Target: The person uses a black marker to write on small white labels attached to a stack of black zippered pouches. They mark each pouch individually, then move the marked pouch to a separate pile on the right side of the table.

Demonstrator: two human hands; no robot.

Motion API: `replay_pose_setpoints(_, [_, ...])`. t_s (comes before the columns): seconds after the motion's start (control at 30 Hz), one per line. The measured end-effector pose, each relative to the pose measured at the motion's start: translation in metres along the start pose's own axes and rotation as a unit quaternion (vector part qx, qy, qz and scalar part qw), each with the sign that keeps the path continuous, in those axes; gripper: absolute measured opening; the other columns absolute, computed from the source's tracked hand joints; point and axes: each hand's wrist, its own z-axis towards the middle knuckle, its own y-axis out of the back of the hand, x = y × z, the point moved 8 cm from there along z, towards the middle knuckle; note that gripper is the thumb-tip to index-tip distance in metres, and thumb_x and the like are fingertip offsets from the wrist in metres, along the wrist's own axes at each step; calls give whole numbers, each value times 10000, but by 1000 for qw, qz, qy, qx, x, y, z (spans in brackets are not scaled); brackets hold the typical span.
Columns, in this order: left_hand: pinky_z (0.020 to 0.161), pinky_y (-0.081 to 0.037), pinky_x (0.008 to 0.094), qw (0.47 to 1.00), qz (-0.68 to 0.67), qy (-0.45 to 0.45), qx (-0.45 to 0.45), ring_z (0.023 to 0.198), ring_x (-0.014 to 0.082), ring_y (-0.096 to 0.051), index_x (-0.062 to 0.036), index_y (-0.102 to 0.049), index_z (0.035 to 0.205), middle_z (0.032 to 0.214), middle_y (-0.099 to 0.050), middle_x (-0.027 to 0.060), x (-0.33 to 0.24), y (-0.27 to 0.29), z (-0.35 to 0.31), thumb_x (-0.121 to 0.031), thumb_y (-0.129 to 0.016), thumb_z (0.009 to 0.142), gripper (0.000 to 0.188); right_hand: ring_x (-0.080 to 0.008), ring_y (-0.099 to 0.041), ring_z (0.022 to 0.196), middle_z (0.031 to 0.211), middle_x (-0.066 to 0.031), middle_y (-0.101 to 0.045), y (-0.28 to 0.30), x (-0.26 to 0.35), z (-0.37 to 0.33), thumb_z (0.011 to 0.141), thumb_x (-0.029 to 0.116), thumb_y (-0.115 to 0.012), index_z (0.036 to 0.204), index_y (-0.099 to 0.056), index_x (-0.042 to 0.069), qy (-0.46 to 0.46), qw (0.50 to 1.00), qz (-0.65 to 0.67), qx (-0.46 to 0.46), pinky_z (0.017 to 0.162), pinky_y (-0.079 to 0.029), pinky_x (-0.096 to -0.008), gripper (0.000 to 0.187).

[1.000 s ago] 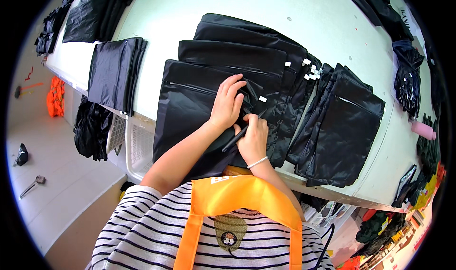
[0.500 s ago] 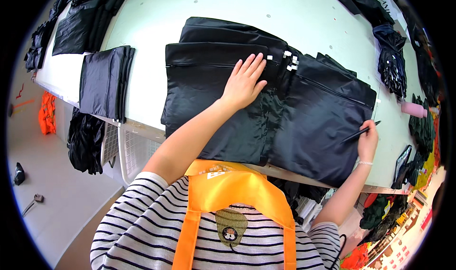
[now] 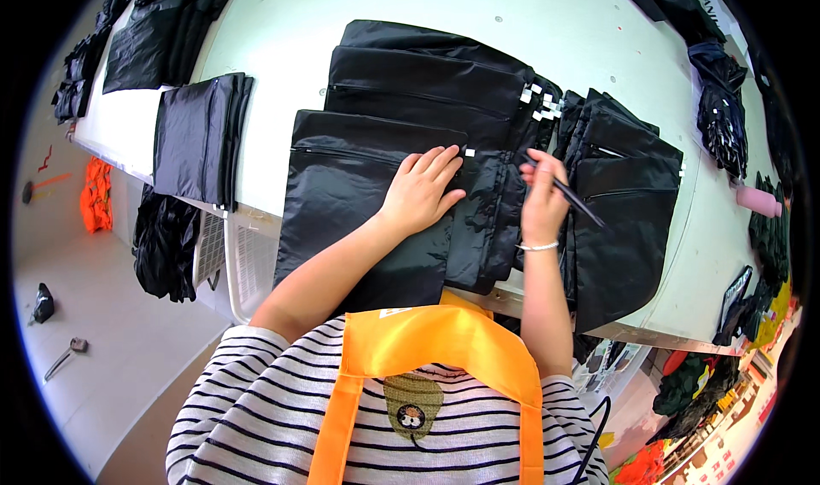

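My left hand (image 3: 421,193) lies flat, fingers slightly apart, on a black fabric panel (image 3: 342,196) with a zip across its upper part and a small white tag at its edge. This panel is shifted toward me from a pile of similar black panels (image 3: 427,71), whose right edge carries several white tags (image 3: 543,102). My right hand (image 3: 543,203) is closed around a slim black pen-like tool (image 3: 586,207), just right of that pile; its exact kind is unclear. Beside this hand, on the right, lies another stack of black zipped panels (image 3: 628,237), slightly fanned.
A smaller black stack (image 3: 201,139) sits on the white table (image 3: 286,84) at left, with more black pieces (image 3: 158,49) behind it. Dark bundles (image 3: 722,113) and a pink cylinder (image 3: 758,201) are at right. A white basket (image 3: 248,267) stands below the table edge.
My left hand has moved toward me, and the panel under it has slid the same way off its pile. My right hand, holding the tool, has moved left from the right stack's edge.
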Motion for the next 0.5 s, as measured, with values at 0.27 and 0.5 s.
replay_pose_setpoints(0.27, [989,-375,395,999,-30,-6,-32,1176,254,-493,-79,-596,1243,1275,-544,50,6,3,13,-224,-599,904,369,-60,-549,592,727,-10,-633,-64,-33,-4,857,54,-697,919,-645,20,10,1000,28,1,560,-453,-205,88])
replay_pose_setpoints(0.5, [985,-372,388,999,-9,-11,-44,1178,247,-489,-85,-608,1216,1268,-540,42,8,2,12,-212,-602,893,347,-100,-547,530,636,-39,-594,-66,-15,-9,808,28,-708,806,-609,26,112,991,-68,-17,506,-437,-233,98])
